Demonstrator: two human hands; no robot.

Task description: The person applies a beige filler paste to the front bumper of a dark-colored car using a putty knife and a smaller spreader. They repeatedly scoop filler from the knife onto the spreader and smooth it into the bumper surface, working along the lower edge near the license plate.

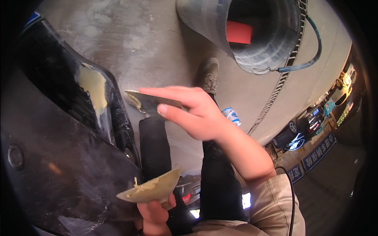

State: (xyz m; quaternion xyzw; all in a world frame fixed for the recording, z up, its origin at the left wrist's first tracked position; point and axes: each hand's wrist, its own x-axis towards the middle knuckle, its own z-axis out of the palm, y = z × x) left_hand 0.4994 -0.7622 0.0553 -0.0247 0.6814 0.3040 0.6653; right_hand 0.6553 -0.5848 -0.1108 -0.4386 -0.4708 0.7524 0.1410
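Pinching a thin grey metal spreader (pixel 161 102) in the right hand (pixel 193 112), apart from a pale-yellow filler patch (pixel 94 87) on black car bodywork (pixel 67 151); gripping a wide, putty-smeared plate (pixel 155 187) in the left hand (pixel 154 214). Apparently between strokes, likely calling next for a light, even pass.

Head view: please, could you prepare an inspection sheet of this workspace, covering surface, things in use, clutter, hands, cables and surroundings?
Surface: dark vehicle panel, scuffed, with a yellowish filler patch near its upper part.
Things in use: flat scraper with paste at its tip; paste-smeared plate.
Clutter: grey bucket with a red block inside; blue-and-white container, partly hidden.
Hands: right hand grips the scraper; left hand holds the plate from below.
Cables: black cable along the right sleeve.
Surroundings: grey floor; parked dark car; blue banner.
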